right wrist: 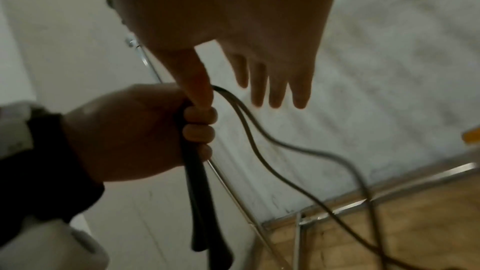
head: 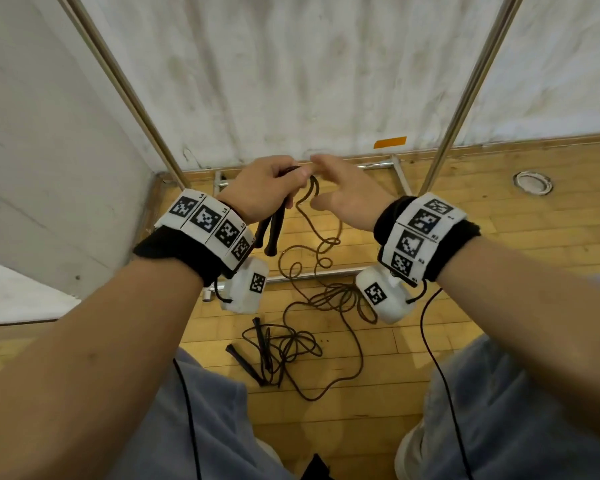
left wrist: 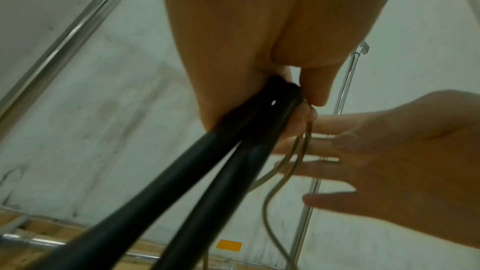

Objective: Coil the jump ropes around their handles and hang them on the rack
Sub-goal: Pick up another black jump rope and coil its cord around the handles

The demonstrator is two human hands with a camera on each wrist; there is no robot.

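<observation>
While left hand [head: 262, 188] clamps both handles [head: 272, 230], right hand [head: 343, 195], fingers loose and empty, should wind rope [head: 321, 251] tight, turns side by side.

An orange tape strip [head: 390, 142] marks the white wall [head: 291, 71] above the wooden floor [head: 499, 216].

Wood plank floor [head: 499, 220], stained white wall [head: 291, 81], orange tape [head: 390, 142].
</observation>
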